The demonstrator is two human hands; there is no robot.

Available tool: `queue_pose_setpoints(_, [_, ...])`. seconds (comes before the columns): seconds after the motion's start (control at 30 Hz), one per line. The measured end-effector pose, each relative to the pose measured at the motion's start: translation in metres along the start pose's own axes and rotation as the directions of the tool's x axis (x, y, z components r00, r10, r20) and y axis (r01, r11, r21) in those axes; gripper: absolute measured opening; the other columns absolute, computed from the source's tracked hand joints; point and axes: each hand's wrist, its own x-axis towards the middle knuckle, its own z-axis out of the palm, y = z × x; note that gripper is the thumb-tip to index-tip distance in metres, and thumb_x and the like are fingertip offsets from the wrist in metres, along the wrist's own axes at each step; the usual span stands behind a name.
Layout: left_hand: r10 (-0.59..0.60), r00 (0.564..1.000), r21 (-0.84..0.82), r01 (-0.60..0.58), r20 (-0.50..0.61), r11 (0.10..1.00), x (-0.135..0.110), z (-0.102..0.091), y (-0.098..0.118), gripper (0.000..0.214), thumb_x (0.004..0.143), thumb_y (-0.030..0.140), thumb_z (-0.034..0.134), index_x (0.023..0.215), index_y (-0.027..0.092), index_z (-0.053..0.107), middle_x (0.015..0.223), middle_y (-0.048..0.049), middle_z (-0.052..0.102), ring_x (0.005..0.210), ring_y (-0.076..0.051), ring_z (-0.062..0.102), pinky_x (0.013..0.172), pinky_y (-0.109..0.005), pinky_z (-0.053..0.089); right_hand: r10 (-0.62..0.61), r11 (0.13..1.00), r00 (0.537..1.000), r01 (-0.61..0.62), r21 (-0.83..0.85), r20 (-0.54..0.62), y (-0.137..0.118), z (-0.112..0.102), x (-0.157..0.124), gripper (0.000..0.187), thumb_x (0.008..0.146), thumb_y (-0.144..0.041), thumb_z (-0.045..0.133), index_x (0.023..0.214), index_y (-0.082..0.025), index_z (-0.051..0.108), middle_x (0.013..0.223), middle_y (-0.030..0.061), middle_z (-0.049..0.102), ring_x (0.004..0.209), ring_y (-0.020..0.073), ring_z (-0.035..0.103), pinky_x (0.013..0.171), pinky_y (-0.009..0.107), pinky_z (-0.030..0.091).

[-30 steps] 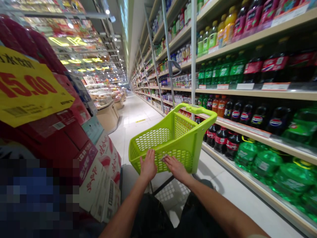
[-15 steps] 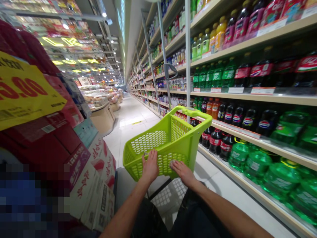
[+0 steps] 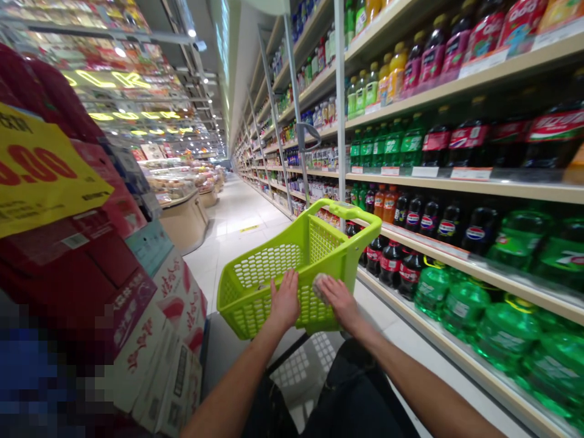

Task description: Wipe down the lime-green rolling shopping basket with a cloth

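A lime-green plastic shopping basket (image 3: 255, 271) with mesh walls and a raised handle (image 3: 351, 211) tilts in front of me, above my dark-trousered knees. My left hand (image 3: 283, 302) lies against its near wall, fingertips curled over the rim, holding it. My right hand (image 3: 340, 299) presses a small pale cloth (image 3: 318, 282) against the same wall just below the rim, fingers bent over it. The inside of the basket shows nothing in it.
Shelves of soft-drink bottles (image 3: 438, 219) run along the right, with large green bottles (image 3: 483, 316) on the lowest shelf. On the left stand stacked red and white cartons (image 3: 150, 316) bearing a yellow price sign (image 3: 41, 173). A white tiled aisle (image 3: 237, 219) leads ahead.
The basket has shifted left and tipped a little more. My right hand with the cloth has slid up the near wall toward the rim; my left hand rose with it.
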Motion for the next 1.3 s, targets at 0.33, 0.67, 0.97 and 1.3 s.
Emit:
queue_pose_setpoints(0.33, [0.033,0.999,-0.019,-0.033,0.005,0.999,0.011,0.001,0.016,0.075,0.064,0.008,0.037,0.137,0.012,0.021,0.146,-0.0081,0.020,0.134,-0.022,0.016,0.106,-0.055,0.011,-0.027,0.999,0.996,0.030,-0.032,0.088,0.030,-0.014,-0.014,0.046,0.082,-0.003,0.033,0.123,-0.017,0.049,0.119,0.0103,0.057,0.118,0.0182,0.045,0.093,0.041,0.042])
queue_pose_setpoints(0.67, [0.080,0.997,-0.066,-0.080,0.006,0.995,0.023,-0.006,0.035,0.074,0.064,0.010,0.038,0.136,0.010,0.022,0.146,-0.0081,0.020,0.134,-0.021,0.017,0.106,-0.056,0.009,-0.019,0.996,1.000,0.020,-0.090,0.011,0.060,-0.032,-0.010,0.044,0.083,-0.003,0.031,0.118,-0.016,0.054,0.116,0.0108,0.060,0.117,0.0192,0.047,0.093,0.041,0.041])
queue_pose_setpoints(0.97, [0.138,0.990,-0.063,-0.137,0.010,0.989,0.042,-0.018,0.061,0.075,0.066,0.013,0.040,0.138,0.010,0.016,0.147,-0.0078,0.013,0.135,-0.021,0.012,0.107,-0.055,0.008,0.195,0.959,0.947,-0.239,-0.155,-0.255,0.103,-0.068,0.048,0.042,0.084,-0.010,0.037,0.124,-0.013,0.048,0.128,0.0140,0.049,0.126,0.0221,0.036,0.100,0.043,0.034])
queue_pose_setpoints(1.3, [0.160,0.987,-0.036,-0.160,0.004,0.987,0.043,-0.013,0.066,0.074,0.069,0.017,0.039,0.138,0.011,0.012,0.148,-0.0061,0.011,0.136,-0.021,0.008,0.107,-0.055,0.008,0.152,0.976,0.977,-0.172,-0.131,-0.150,0.109,-0.068,0.023,0.045,0.082,-0.009,0.035,0.125,-0.015,0.047,0.127,0.0121,0.050,0.122,0.0209,0.041,0.099,0.041,0.036])
